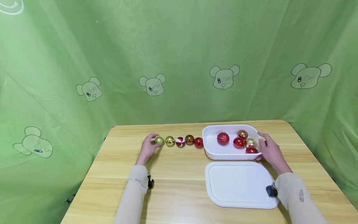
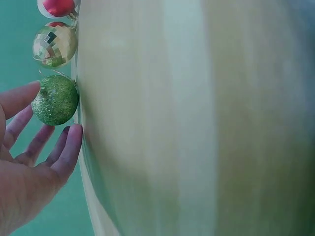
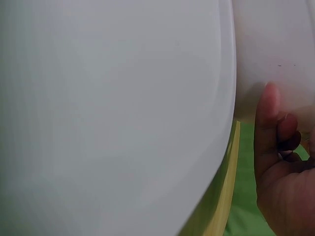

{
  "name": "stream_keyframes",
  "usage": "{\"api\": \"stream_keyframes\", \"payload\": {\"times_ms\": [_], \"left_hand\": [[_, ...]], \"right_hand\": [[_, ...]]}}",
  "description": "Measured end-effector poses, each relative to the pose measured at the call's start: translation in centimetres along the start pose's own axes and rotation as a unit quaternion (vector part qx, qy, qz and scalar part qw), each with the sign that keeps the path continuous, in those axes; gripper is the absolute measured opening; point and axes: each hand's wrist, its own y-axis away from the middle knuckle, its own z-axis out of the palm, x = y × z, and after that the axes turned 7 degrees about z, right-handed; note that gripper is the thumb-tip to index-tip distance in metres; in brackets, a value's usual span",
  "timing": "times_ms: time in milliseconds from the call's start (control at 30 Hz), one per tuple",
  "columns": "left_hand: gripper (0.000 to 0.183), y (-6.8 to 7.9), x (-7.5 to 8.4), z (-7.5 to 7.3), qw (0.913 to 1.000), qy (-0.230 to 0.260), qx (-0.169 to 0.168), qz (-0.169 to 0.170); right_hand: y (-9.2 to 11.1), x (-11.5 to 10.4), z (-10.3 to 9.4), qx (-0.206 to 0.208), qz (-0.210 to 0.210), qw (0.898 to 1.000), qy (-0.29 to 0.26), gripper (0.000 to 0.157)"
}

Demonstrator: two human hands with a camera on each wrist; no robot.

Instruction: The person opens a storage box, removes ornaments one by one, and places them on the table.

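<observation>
At the left end of a row of Christmas baubles is a green glitter bauble [image 2: 55, 100]. My left hand [image 1: 148, 147] holds it between thumb and fingers, with the lower fingers apart from it in the left wrist view. To its right come a gold faceted bauble [image 1: 169, 141], a red-and-white bauble [image 1: 180, 142], a bronze bauble [image 1: 189, 139] and a red bauble [image 1: 199, 142] beside a white container [image 1: 209, 153]. My right hand [image 1: 272, 152] grips the container's right end, fingers over the rim and thumb low on the side.
Inside the container are a textured red bauble [image 1: 223, 138] and several more red, gold and pale green ones. A white lid [image 1: 240, 185] lies on the wooden table [image 1: 173, 186] in front of it. Green fabric [image 1: 184, 105] hangs behind the table.
</observation>
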Motion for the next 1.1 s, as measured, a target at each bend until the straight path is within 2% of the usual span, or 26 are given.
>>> {"api": "stream_keyframes", "payload": {"times_ms": [167, 300, 467, 600, 767, 933, 1100], "left_hand": [[0.054, -0.2, 0.7, -0.2, 0.9998, -0.015, 0.008, 0.012], [0.050, -0.7, 1.9, 0.1, 0.9980, -0.008, 0.026, 0.056], [0.048, -1.4, 4.1, 1.9, 0.9943, -0.002, 0.020, 0.105], [0.048, -1.8, 6.3, 4.7, 0.9899, 0.015, -0.022, 0.139], [0.048, -2.0, 9.6, 9.1, 0.9835, 0.020, -0.079, 0.162], [0.048, -2.0, 12.2, 14.0, 0.9752, -0.026, -0.125, 0.180], [0.047, -1.8, 14.2, 18.1, 0.9619, -0.078, -0.168, 0.201]], "right_hand": [[-0.2, 0.0, 0.0, 0.003, -0.006, 1.000, 0.001, 0.056], [-0.3, 0.0, 0.0, 0.002, -0.007, 1.000, -0.001, 0.056], [-0.4, 0.0, 0.0, 0.004, -0.005, 1.000, 0.001, 0.056], [-0.5, 0.1, 0.0, 0.007, -0.004, 1.000, 0.004, 0.056], [-0.4, -0.1, -0.1, 0.003, -0.005, 1.000, 0.001, 0.056], [-0.2, -0.3, -0.1, -0.006, -0.001, 1.000, 0.000, 0.056], [0.0, -0.3, -0.2, -0.012, 0.010, 1.000, -0.002, 0.056]]}}
